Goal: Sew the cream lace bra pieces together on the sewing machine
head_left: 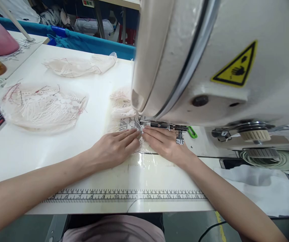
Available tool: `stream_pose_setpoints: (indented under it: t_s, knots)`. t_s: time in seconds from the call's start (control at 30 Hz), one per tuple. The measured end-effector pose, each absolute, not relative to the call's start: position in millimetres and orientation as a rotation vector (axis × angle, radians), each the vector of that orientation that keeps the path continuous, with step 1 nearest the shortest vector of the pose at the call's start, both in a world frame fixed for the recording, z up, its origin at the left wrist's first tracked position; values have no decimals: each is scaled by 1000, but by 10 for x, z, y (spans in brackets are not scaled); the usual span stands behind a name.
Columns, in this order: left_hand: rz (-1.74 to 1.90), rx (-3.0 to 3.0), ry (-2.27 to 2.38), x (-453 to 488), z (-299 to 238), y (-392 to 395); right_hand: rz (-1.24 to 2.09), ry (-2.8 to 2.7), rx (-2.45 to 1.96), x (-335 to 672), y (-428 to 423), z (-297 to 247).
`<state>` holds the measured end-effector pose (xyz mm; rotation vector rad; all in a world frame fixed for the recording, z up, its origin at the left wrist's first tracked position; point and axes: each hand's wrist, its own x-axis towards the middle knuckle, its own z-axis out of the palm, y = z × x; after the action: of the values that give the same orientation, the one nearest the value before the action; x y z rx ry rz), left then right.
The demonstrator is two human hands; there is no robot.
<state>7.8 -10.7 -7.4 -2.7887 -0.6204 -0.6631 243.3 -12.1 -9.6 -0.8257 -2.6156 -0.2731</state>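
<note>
My left hand (116, 148) lies flat on the white table (58, 148), fingers stretched out and pressing a piece of white lace (124, 112) toward the needle area. My right hand (166, 144) lies flat beside it, fingertips almost meeting those of the left on the lace edge. Both hands sit just under the head of a large white sewing machine (210, 60), whose presser foot (141, 122) is right in front of my fingertips. The lace runs back behind the machine head, partly hidden.
A stack of lace pieces (42, 107) lies at the left, another pile (81, 65) further back. A printed ruler (124, 195) runs along the front edge. A green clip (192, 132) sits by the machine. White fabric (257, 188) hangs at the right; a blue bin (88, 42) stands behind.
</note>
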Motion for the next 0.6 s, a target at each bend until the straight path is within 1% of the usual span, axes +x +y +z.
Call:
stream_pose_setpoints:
  t_s: [0.13,0.33,0.47,0.6]
  knots:
    - [-660,-2787,-638,36,-75,-82,-237,-2625,-866,2394,-169,-64]
    - [-684,-2836,-731,-22,-68,-52,-400,-2631,-883,2237,-208,-22]
    - [-697,-2820,-754,-30,-84,-44,-517,-2540,-787,2122,-191,-25]
    - [-705,-2820,-770,-35,-96,-39,-527,-2473,-722,2081,-190,-53]
